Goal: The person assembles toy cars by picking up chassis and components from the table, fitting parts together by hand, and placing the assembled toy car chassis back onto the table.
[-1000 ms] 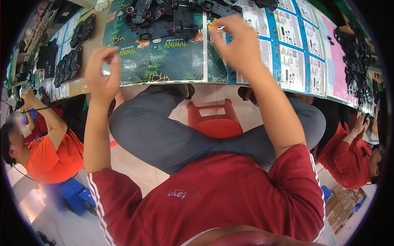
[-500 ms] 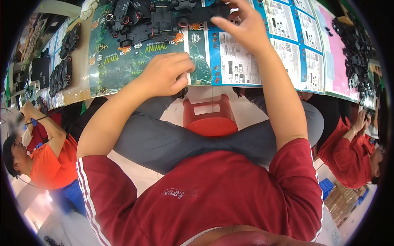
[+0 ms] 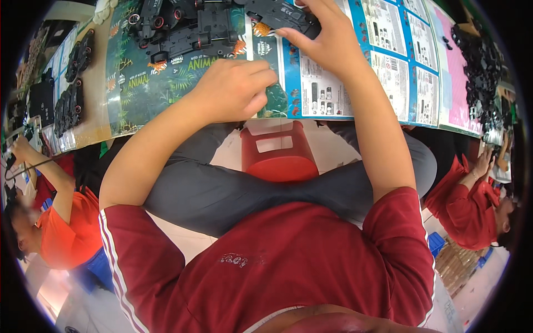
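My right hand (image 3: 327,39) grips a black plastic toy-car chassis (image 3: 280,12) at the top of the head view, holding it over the printed sheets on the table (image 3: 91,130). My left hand (image 3: 236,89) hovers just below and left of it with fingers curled together, the fingertips pinched near the table's front edge; whether a small part sits between them is hidden. Several more black chassis with red-rimmed wheels (image 3: 186,30) lie in a row on the green printed box lid (image 3: 144,89), left of my right hand.
Blue instruction sheets (image 3: 388,72) and a pink sheet cover the table at right, with a heap of black parts (image 3: 483,61) beyond. More black chassis (image 3: 69,100) line the far left. A red stool (image 3: 280,152) stands under the table. Seated people work at left (image 3: 50,222) and right (image 3: 477,205).
My left hand has swung from the far left in toward the centre, closing beside my right hand. My right hand has stayed near the top and now grips the chassis.
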The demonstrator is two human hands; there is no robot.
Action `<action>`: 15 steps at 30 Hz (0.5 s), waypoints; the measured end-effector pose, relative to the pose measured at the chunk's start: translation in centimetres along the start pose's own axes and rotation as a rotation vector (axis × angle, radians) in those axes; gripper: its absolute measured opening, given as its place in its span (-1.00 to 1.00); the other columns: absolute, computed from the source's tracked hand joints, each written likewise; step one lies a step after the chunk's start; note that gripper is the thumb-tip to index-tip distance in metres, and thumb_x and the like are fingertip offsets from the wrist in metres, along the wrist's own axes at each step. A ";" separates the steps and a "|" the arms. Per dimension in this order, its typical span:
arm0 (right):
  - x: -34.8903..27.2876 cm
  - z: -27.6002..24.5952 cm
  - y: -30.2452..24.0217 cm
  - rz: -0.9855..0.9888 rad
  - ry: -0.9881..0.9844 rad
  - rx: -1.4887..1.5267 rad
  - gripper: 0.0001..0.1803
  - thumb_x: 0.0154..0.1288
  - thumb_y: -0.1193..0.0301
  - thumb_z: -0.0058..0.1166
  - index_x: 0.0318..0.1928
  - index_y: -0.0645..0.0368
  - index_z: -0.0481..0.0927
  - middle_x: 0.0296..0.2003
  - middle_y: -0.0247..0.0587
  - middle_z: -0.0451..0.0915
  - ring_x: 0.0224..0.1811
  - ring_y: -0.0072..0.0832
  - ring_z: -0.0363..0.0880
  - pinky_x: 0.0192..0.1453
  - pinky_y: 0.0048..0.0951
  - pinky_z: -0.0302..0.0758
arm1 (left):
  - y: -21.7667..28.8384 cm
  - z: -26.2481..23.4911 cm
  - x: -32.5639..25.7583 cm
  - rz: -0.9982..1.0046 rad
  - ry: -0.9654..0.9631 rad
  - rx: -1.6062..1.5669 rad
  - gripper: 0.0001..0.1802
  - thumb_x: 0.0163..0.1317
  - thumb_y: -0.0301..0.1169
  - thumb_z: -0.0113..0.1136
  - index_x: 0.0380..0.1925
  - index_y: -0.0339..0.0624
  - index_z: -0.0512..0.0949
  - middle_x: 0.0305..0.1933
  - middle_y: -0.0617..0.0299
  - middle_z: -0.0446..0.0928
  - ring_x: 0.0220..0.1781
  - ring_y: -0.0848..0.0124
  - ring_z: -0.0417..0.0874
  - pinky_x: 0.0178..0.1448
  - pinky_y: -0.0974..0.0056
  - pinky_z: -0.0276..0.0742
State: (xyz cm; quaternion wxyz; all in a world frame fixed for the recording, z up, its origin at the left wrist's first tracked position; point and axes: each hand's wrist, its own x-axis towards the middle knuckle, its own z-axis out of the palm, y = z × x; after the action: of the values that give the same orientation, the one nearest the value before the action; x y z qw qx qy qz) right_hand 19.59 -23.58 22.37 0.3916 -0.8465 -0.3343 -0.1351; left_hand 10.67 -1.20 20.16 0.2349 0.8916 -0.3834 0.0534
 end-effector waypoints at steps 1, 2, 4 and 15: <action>0.1 0.2 0.3 -0.003 -0.004 0.001 -0.30 0.09 0.31 0.50 0.22 0.29 0.53 -0.01 0.11 0.59 0.06 0.00 0.62 0.13 -0.21 0.57 | 0.1 -0.1 0.0 -0.002 0.006 -0.019 -0.83 0.05 -0.43 0.22 -0.30 -0.09 0.56 -0.35 0.21 0.53 -0.33 0.14 0.68 -0.34 0.04 0.58; 0.1 0.2 0.7 0.018 -0.010 0.026 -0.31 0.09 0.31 0.50 0.20 0.30 0.54 -0.02 0.12 0.59 0.05 0.01 0.62 0.13 -0.21 0.57 | 0.0 -0.1 0.0 -0.007 0.009 -0.019 -0.83 0.05 -0.43 0.22 -0.30 -0.09 0.56 -0.35 0.21 0.53 -0.33 0.14 0.68 -0.34 0.04 0.58; 0.3 0.3 0.6 0.101 -0.018 0.089 -0.35 0.07 0.30 0.51 0.15 0.31 0.58 -0.03 0.13 0.60 0.03 0.04 0.62 0.14 -0.18 0.56 | 0.0 -0.2 0.0 0.004 -0.002 -0.036 -0.82 0.06 -0.42 0.22 -0.28 -0.10 0.57 -0.35 0.21 0.53 -0.32 0.13 0.68 -0.32 0.04 0.58; -4.7 -4.6 2.9 -0.111 -0.244 -0.182 -0.35 0.18 0.29 0.42 0.27 0.16 0.54 0.13 0.01 0.56 0.17 0.00 0.54 0.29 -0.12 0.50 | 0.0 -0.2 -0.7 0.047 0.096 -0.079 -0.86 0.09 -0.53 0.24 -0.30 -0.17 0.60 -0.37 0.15 0.52 -0.37 0.11 0.66 -0.34 0.08 0.56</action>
State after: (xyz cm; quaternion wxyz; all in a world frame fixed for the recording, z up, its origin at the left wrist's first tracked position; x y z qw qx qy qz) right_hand 18.19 -30.55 21.44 0.2615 -0.8690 -0.4120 -0.0822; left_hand 10.26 -0.64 20.17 0.2867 0.8688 -0.3943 0.0866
